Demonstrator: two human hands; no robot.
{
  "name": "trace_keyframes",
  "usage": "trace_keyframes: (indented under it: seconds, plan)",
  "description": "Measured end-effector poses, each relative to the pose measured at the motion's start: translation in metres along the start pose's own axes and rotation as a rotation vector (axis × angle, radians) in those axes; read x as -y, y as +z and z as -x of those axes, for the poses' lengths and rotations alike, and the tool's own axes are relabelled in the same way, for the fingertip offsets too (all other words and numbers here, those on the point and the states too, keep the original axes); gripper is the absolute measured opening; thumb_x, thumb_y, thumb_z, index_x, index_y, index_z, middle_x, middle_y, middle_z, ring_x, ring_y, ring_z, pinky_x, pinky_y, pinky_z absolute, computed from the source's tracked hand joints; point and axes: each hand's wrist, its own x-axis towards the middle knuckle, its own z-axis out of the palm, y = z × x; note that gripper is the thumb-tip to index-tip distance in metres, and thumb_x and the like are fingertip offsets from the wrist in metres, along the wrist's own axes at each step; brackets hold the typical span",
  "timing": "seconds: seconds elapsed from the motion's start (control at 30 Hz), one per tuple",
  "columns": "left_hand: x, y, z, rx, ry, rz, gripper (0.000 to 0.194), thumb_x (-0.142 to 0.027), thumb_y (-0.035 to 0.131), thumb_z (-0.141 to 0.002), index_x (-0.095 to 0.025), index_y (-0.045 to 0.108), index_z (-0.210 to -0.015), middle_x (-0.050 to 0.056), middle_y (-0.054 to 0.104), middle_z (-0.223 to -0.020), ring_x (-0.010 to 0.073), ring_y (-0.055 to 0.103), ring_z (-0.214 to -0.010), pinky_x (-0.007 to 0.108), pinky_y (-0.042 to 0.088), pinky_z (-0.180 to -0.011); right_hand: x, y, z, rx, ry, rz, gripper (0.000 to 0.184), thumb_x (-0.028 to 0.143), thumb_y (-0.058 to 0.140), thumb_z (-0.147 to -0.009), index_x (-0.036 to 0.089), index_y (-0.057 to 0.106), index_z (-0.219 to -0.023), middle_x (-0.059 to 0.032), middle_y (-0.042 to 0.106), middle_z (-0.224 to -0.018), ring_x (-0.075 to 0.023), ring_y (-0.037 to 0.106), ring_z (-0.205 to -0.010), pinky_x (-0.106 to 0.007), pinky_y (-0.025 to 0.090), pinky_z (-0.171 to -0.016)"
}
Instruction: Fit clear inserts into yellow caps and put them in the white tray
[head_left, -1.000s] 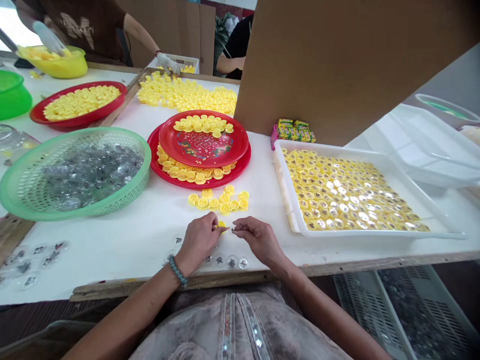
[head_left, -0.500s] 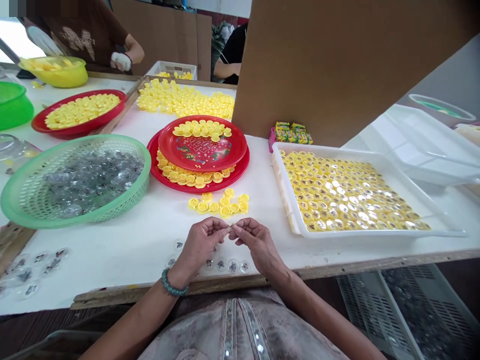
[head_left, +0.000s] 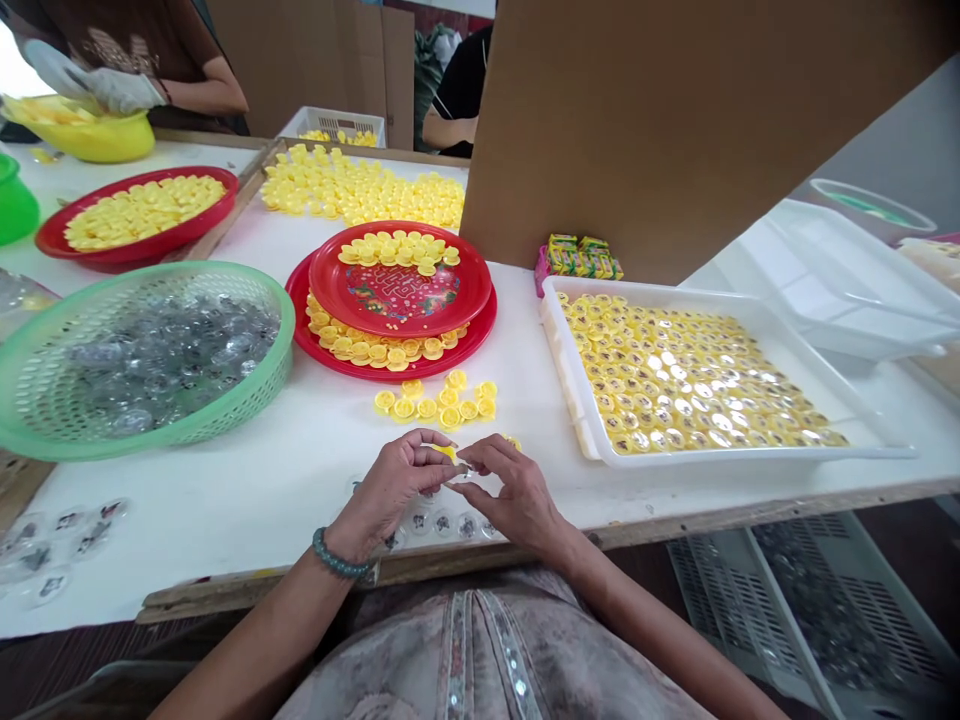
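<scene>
My left hand [head_left: 394, 485] pinches a small round yellow plastic cap [head_left: 446, 452] between thumb and fingers. My right hand [head_left: 521, 495] meets it fingertip to fingertip, its fingers closed on a small clear plastic piece [head_left: 466, 471] with a dark mark, mostly hidden. Another yellow piece shows just behind the right knuckles. Several loose yellow caps [head_left: 448, 417] lie on the white table beyond my hands. Under and in front of my wrists is a row of clear round covers [head_left: 442, 522] with dark prints, partly covered by my hands.
A green basket [head_left: 283, 375] of clear covers stands left, and stacked red trays [head_left: 474, 300] with yellow caps ahead. On the right, a white tray [head_left: 570, 420] holds rows of covered yellow pieces beside a cardboard panel [head_left: 637, 140]. A gloved co-worker's hand [head_left: 124, 90] is at back left.
My fingers came together, and the right hand now grips a clear piece against the yellow cap. A yellow piece now lies behind my right hand. The co-worker's gloved hand moved left towards the yellow bowl.
</scene>
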Motion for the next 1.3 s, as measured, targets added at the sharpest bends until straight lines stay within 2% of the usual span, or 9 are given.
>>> trace_keyframes:
  seconds: [0.17,0.3,0.4,0.57,0.67,0.83,1.0,1.13,1.3]
  plan:
    - [0.0,0.004,0.004,0.004,0.044,-0.089,0.043,-0.028,0.076,-0.061,-0.017,0.052,-0.096,0.0,0.065,-0.069,0.0112,0.055,-0.059,0.023,0.04,-0.059,0.001,0.006,0.003,0.001,-0.015,-0.002,0.032,0.021,0.063,-0.078,0.022,0.057,-0.11,-0.0043,0.059,-0.092,-0.0147,0.057,-0.082,-0.026,0.047,-0.07]
    - [0.002,0.008,0.005,-0.051,0.124,-0.171,0.04,-0.028,0.074,-0.064,-0.017,0.052,-0.096,0.0,0.067,-0.071,0.0125,0.058,-0.064,0.023,0.043,-0.062,0.002,0.006,0.003,-0.081,0.035,0.033,0.02,0.029,0.062,-0.081,0.021,0.061,-0.099,-0.0042,0.059,-0.087,-0.0146,0.058,-0.079,-0.025,0.047,-0.069]
    - [0.003,0.01,0.006,-0.087,0.153,-0.172,0.038,-0.027,0.073,-0.066,-0.018,0.051,-0.095,0.0,0.067,-0.072,0.0122,0.058,-0.065,0.023,0.044,-0.063,0.002,0.005,0.003,-0.081,0.038,0.038,0.02,0.031,0.062,-0.081,0.021,0.061,-0.098,-0.0046,0.06,-0.086,-0.0155,0.057,-0.08,-0.026,0.047,-0.068]
    - [0.001,0.008,0.009,-0.049,0.149,-0.192,0.038,-0.025,0.072,-0.065,-0.018,0.05,-0.096,0.0,0.068,-0.073,0.0125,0.059,-0.064,0.023,0.045,-0.063,0.002,-0.003,0.003,0.033,0.014,-0.121,0.016,0.026,0.062,-0.081,0.021,0.061,-0.096,-0.0026,0.061,-0.084,-0.0136,0.056,-0.076,-0.025,0.046,-0.069]
    - [0.001,0.007,0.009,-0.034,0.159,-0.244,0.037,-0.023,0.072,-0.066,-0.018,0.051,-0.095,0.001,0.068,-0.073,0.0136,0.061,-0.066,0.024,0.046,-0.065,0.002,-0.006,0.003,0.065,0.089,-0.268,0.011,0.027,0.064,-0.079,0.02,0.061,-0.088,-0.0003,0.06,-0.077,-0.0112,0.055,-0.068,-0.024,0.046,-0.065]
    - [0.006,0.006,0.009,-0.026,0.193,-0.271,0.033,-0.023,0.069,-0.069,-0.019,0.051,-0.096,0.0,0.068,-0.075,0.0131,0.061,-0.068,0.024,0.047,-0.067,0.001,-0.004,0.005,0.08,0.217,-0.419,0.016,0.029,0.065,-0.078,0.019,0.061,-0.089,0.0011,0.061,-0.075,-0.0107,0.055,-0.067,-0.023,0.046,-0.065]
    - [0.003,0.006,0.011,0.007,0.208,-0.311,0.036,-0.024,0.068,-0.071,-0.019,0.051,-0.101,0.002,0.069,-0.077,0.0145,0.062,-0.072,0.025,0.047,-0.069,0.003,-0.012,-0.001,0.123,0.037,-0.263,0.006,0.02,0.059,-0.082,0.019,0.062,-0.087,-0.0011,0.06,-0.08,-0.0112,0.056,-0.073,-0.023,0.044,-0.068]
    - [0.004,0.007,0.009,-0.01,0.204,-0.303,0.036,-0.024,0.069,-0.07,-0.018,0.051,-0.101,0.002,0.069,-0.076,0.0144,0.062,-0.07,0.025,0.047,-0.067,0.006,-0.016,-0.003,0.152,-0.097,-0.043,0.01,0.02,0.055,-0.085,0.019,0.06,-0.094,-0.0048,0.06,-0.089,-0.0142,0.057,-0.082,-0.025,0.045,-0.073]
    - [0.01,0.006,0.006,-0.011,0.151,-0.285,0.033,-0.027,0.068,-0.071,-0.018,0.051,-0.098,0.001,0.069,-0.076,0.0141,0.062,-0.068,0.025,0.048,-0.066,0.003,-0.002,0.009,0.049,-0.1,0.147,0.021,0.02,0.057,-0.083,0.019,0.058,-0.104,-0.0077,0.06,-0.096,-0.0173,0.057,-0.087,-0.029,0.048,-0.075]
